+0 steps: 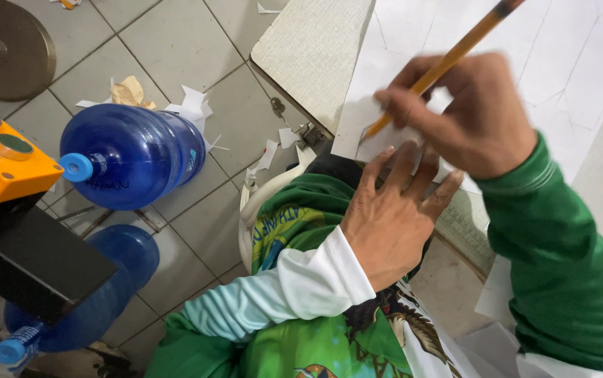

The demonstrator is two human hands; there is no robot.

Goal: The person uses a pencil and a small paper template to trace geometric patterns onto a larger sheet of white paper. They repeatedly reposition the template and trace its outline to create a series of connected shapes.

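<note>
Marking the white paper sheet [497,42] at the desk's [308,49] near corner.
Your right hand [476,115] grips a pencil [448,59], tip on the sheet's corner; your left hand [392,217] presses open fingers there.

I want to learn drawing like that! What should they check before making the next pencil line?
1. Pencil gripped firmly in the right hand: ok.
2. Pencil tip touching the white paper: ok.
3. Left hand pressing the paper's near edge so it stays put: ok.
4. Paper lying flat on the table: ok where visible.
5. Tip sharp enough: cannot tell, hidden by fingers.
6. Floor tidy around the blue water bottle: not ok, paper scraps lie there.
</note>
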